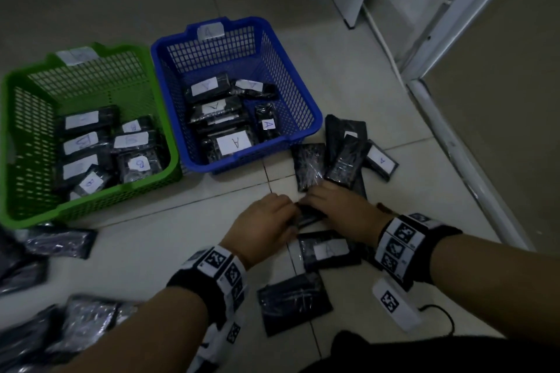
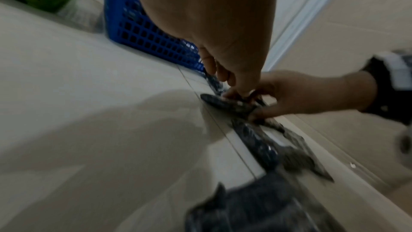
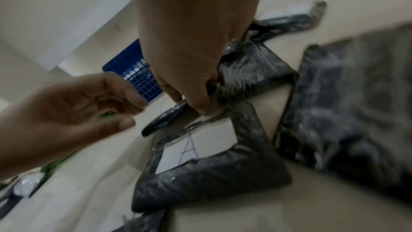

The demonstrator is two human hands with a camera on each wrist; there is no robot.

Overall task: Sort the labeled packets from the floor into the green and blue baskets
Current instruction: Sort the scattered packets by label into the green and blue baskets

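Observation:
A black packet [image 1: 307, 216] lies low over the floor tiles between my two hands. My right hand [image 1: 309, 200] pinches its near edge [image 3: 167, 119], fingers curled over it. My left hand [image 1: 288, 212] sits at the packet's other end, fingers loosely curled [image 3: 131, 112], holding nothing. Under them lies a packet labeled A [image 1: 328, 250]. The green basket [image 1: 91, 200] at left holds several B packets. The blue basket [image 1: 257, 157] beside it holds several A packets.
More black packets lie right of the blue basket [image 1: 309, 165], one labeled A [image 1: 380, 160], one near my wrists [image 1: 291, 303], and a pile at lower left [image 1: 57, 241]. A white door frame [image 1: 454, 130] runs along the right. A white tagged device [image 1: 397, 303] with a cable lies by my right arm.

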